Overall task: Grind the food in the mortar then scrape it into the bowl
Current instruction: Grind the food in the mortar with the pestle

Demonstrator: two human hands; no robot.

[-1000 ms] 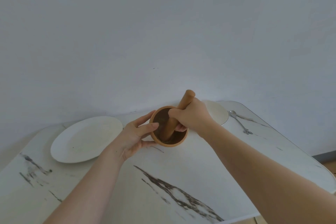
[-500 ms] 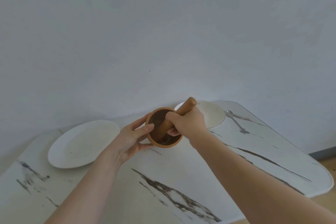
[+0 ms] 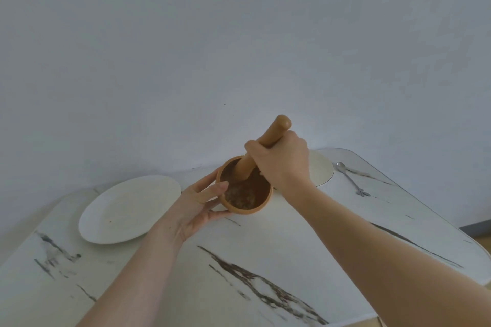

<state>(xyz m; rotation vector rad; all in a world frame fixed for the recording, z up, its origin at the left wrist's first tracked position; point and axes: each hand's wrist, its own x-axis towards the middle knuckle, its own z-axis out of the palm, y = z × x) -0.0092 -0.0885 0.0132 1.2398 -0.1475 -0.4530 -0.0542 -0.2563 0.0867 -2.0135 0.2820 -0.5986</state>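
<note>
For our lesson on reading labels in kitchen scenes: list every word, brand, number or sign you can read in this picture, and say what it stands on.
None: no readable text appears anywhere.
The mortar, pestle, plate, bowl and spoon are all unmarked.
The dark streaks on the table are marble veining, not writing.
The wall is bare.

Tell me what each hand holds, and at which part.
The right hand grips the pestle around its upper shaft. The left hand holds the mortar by its outer side wall.
</note>
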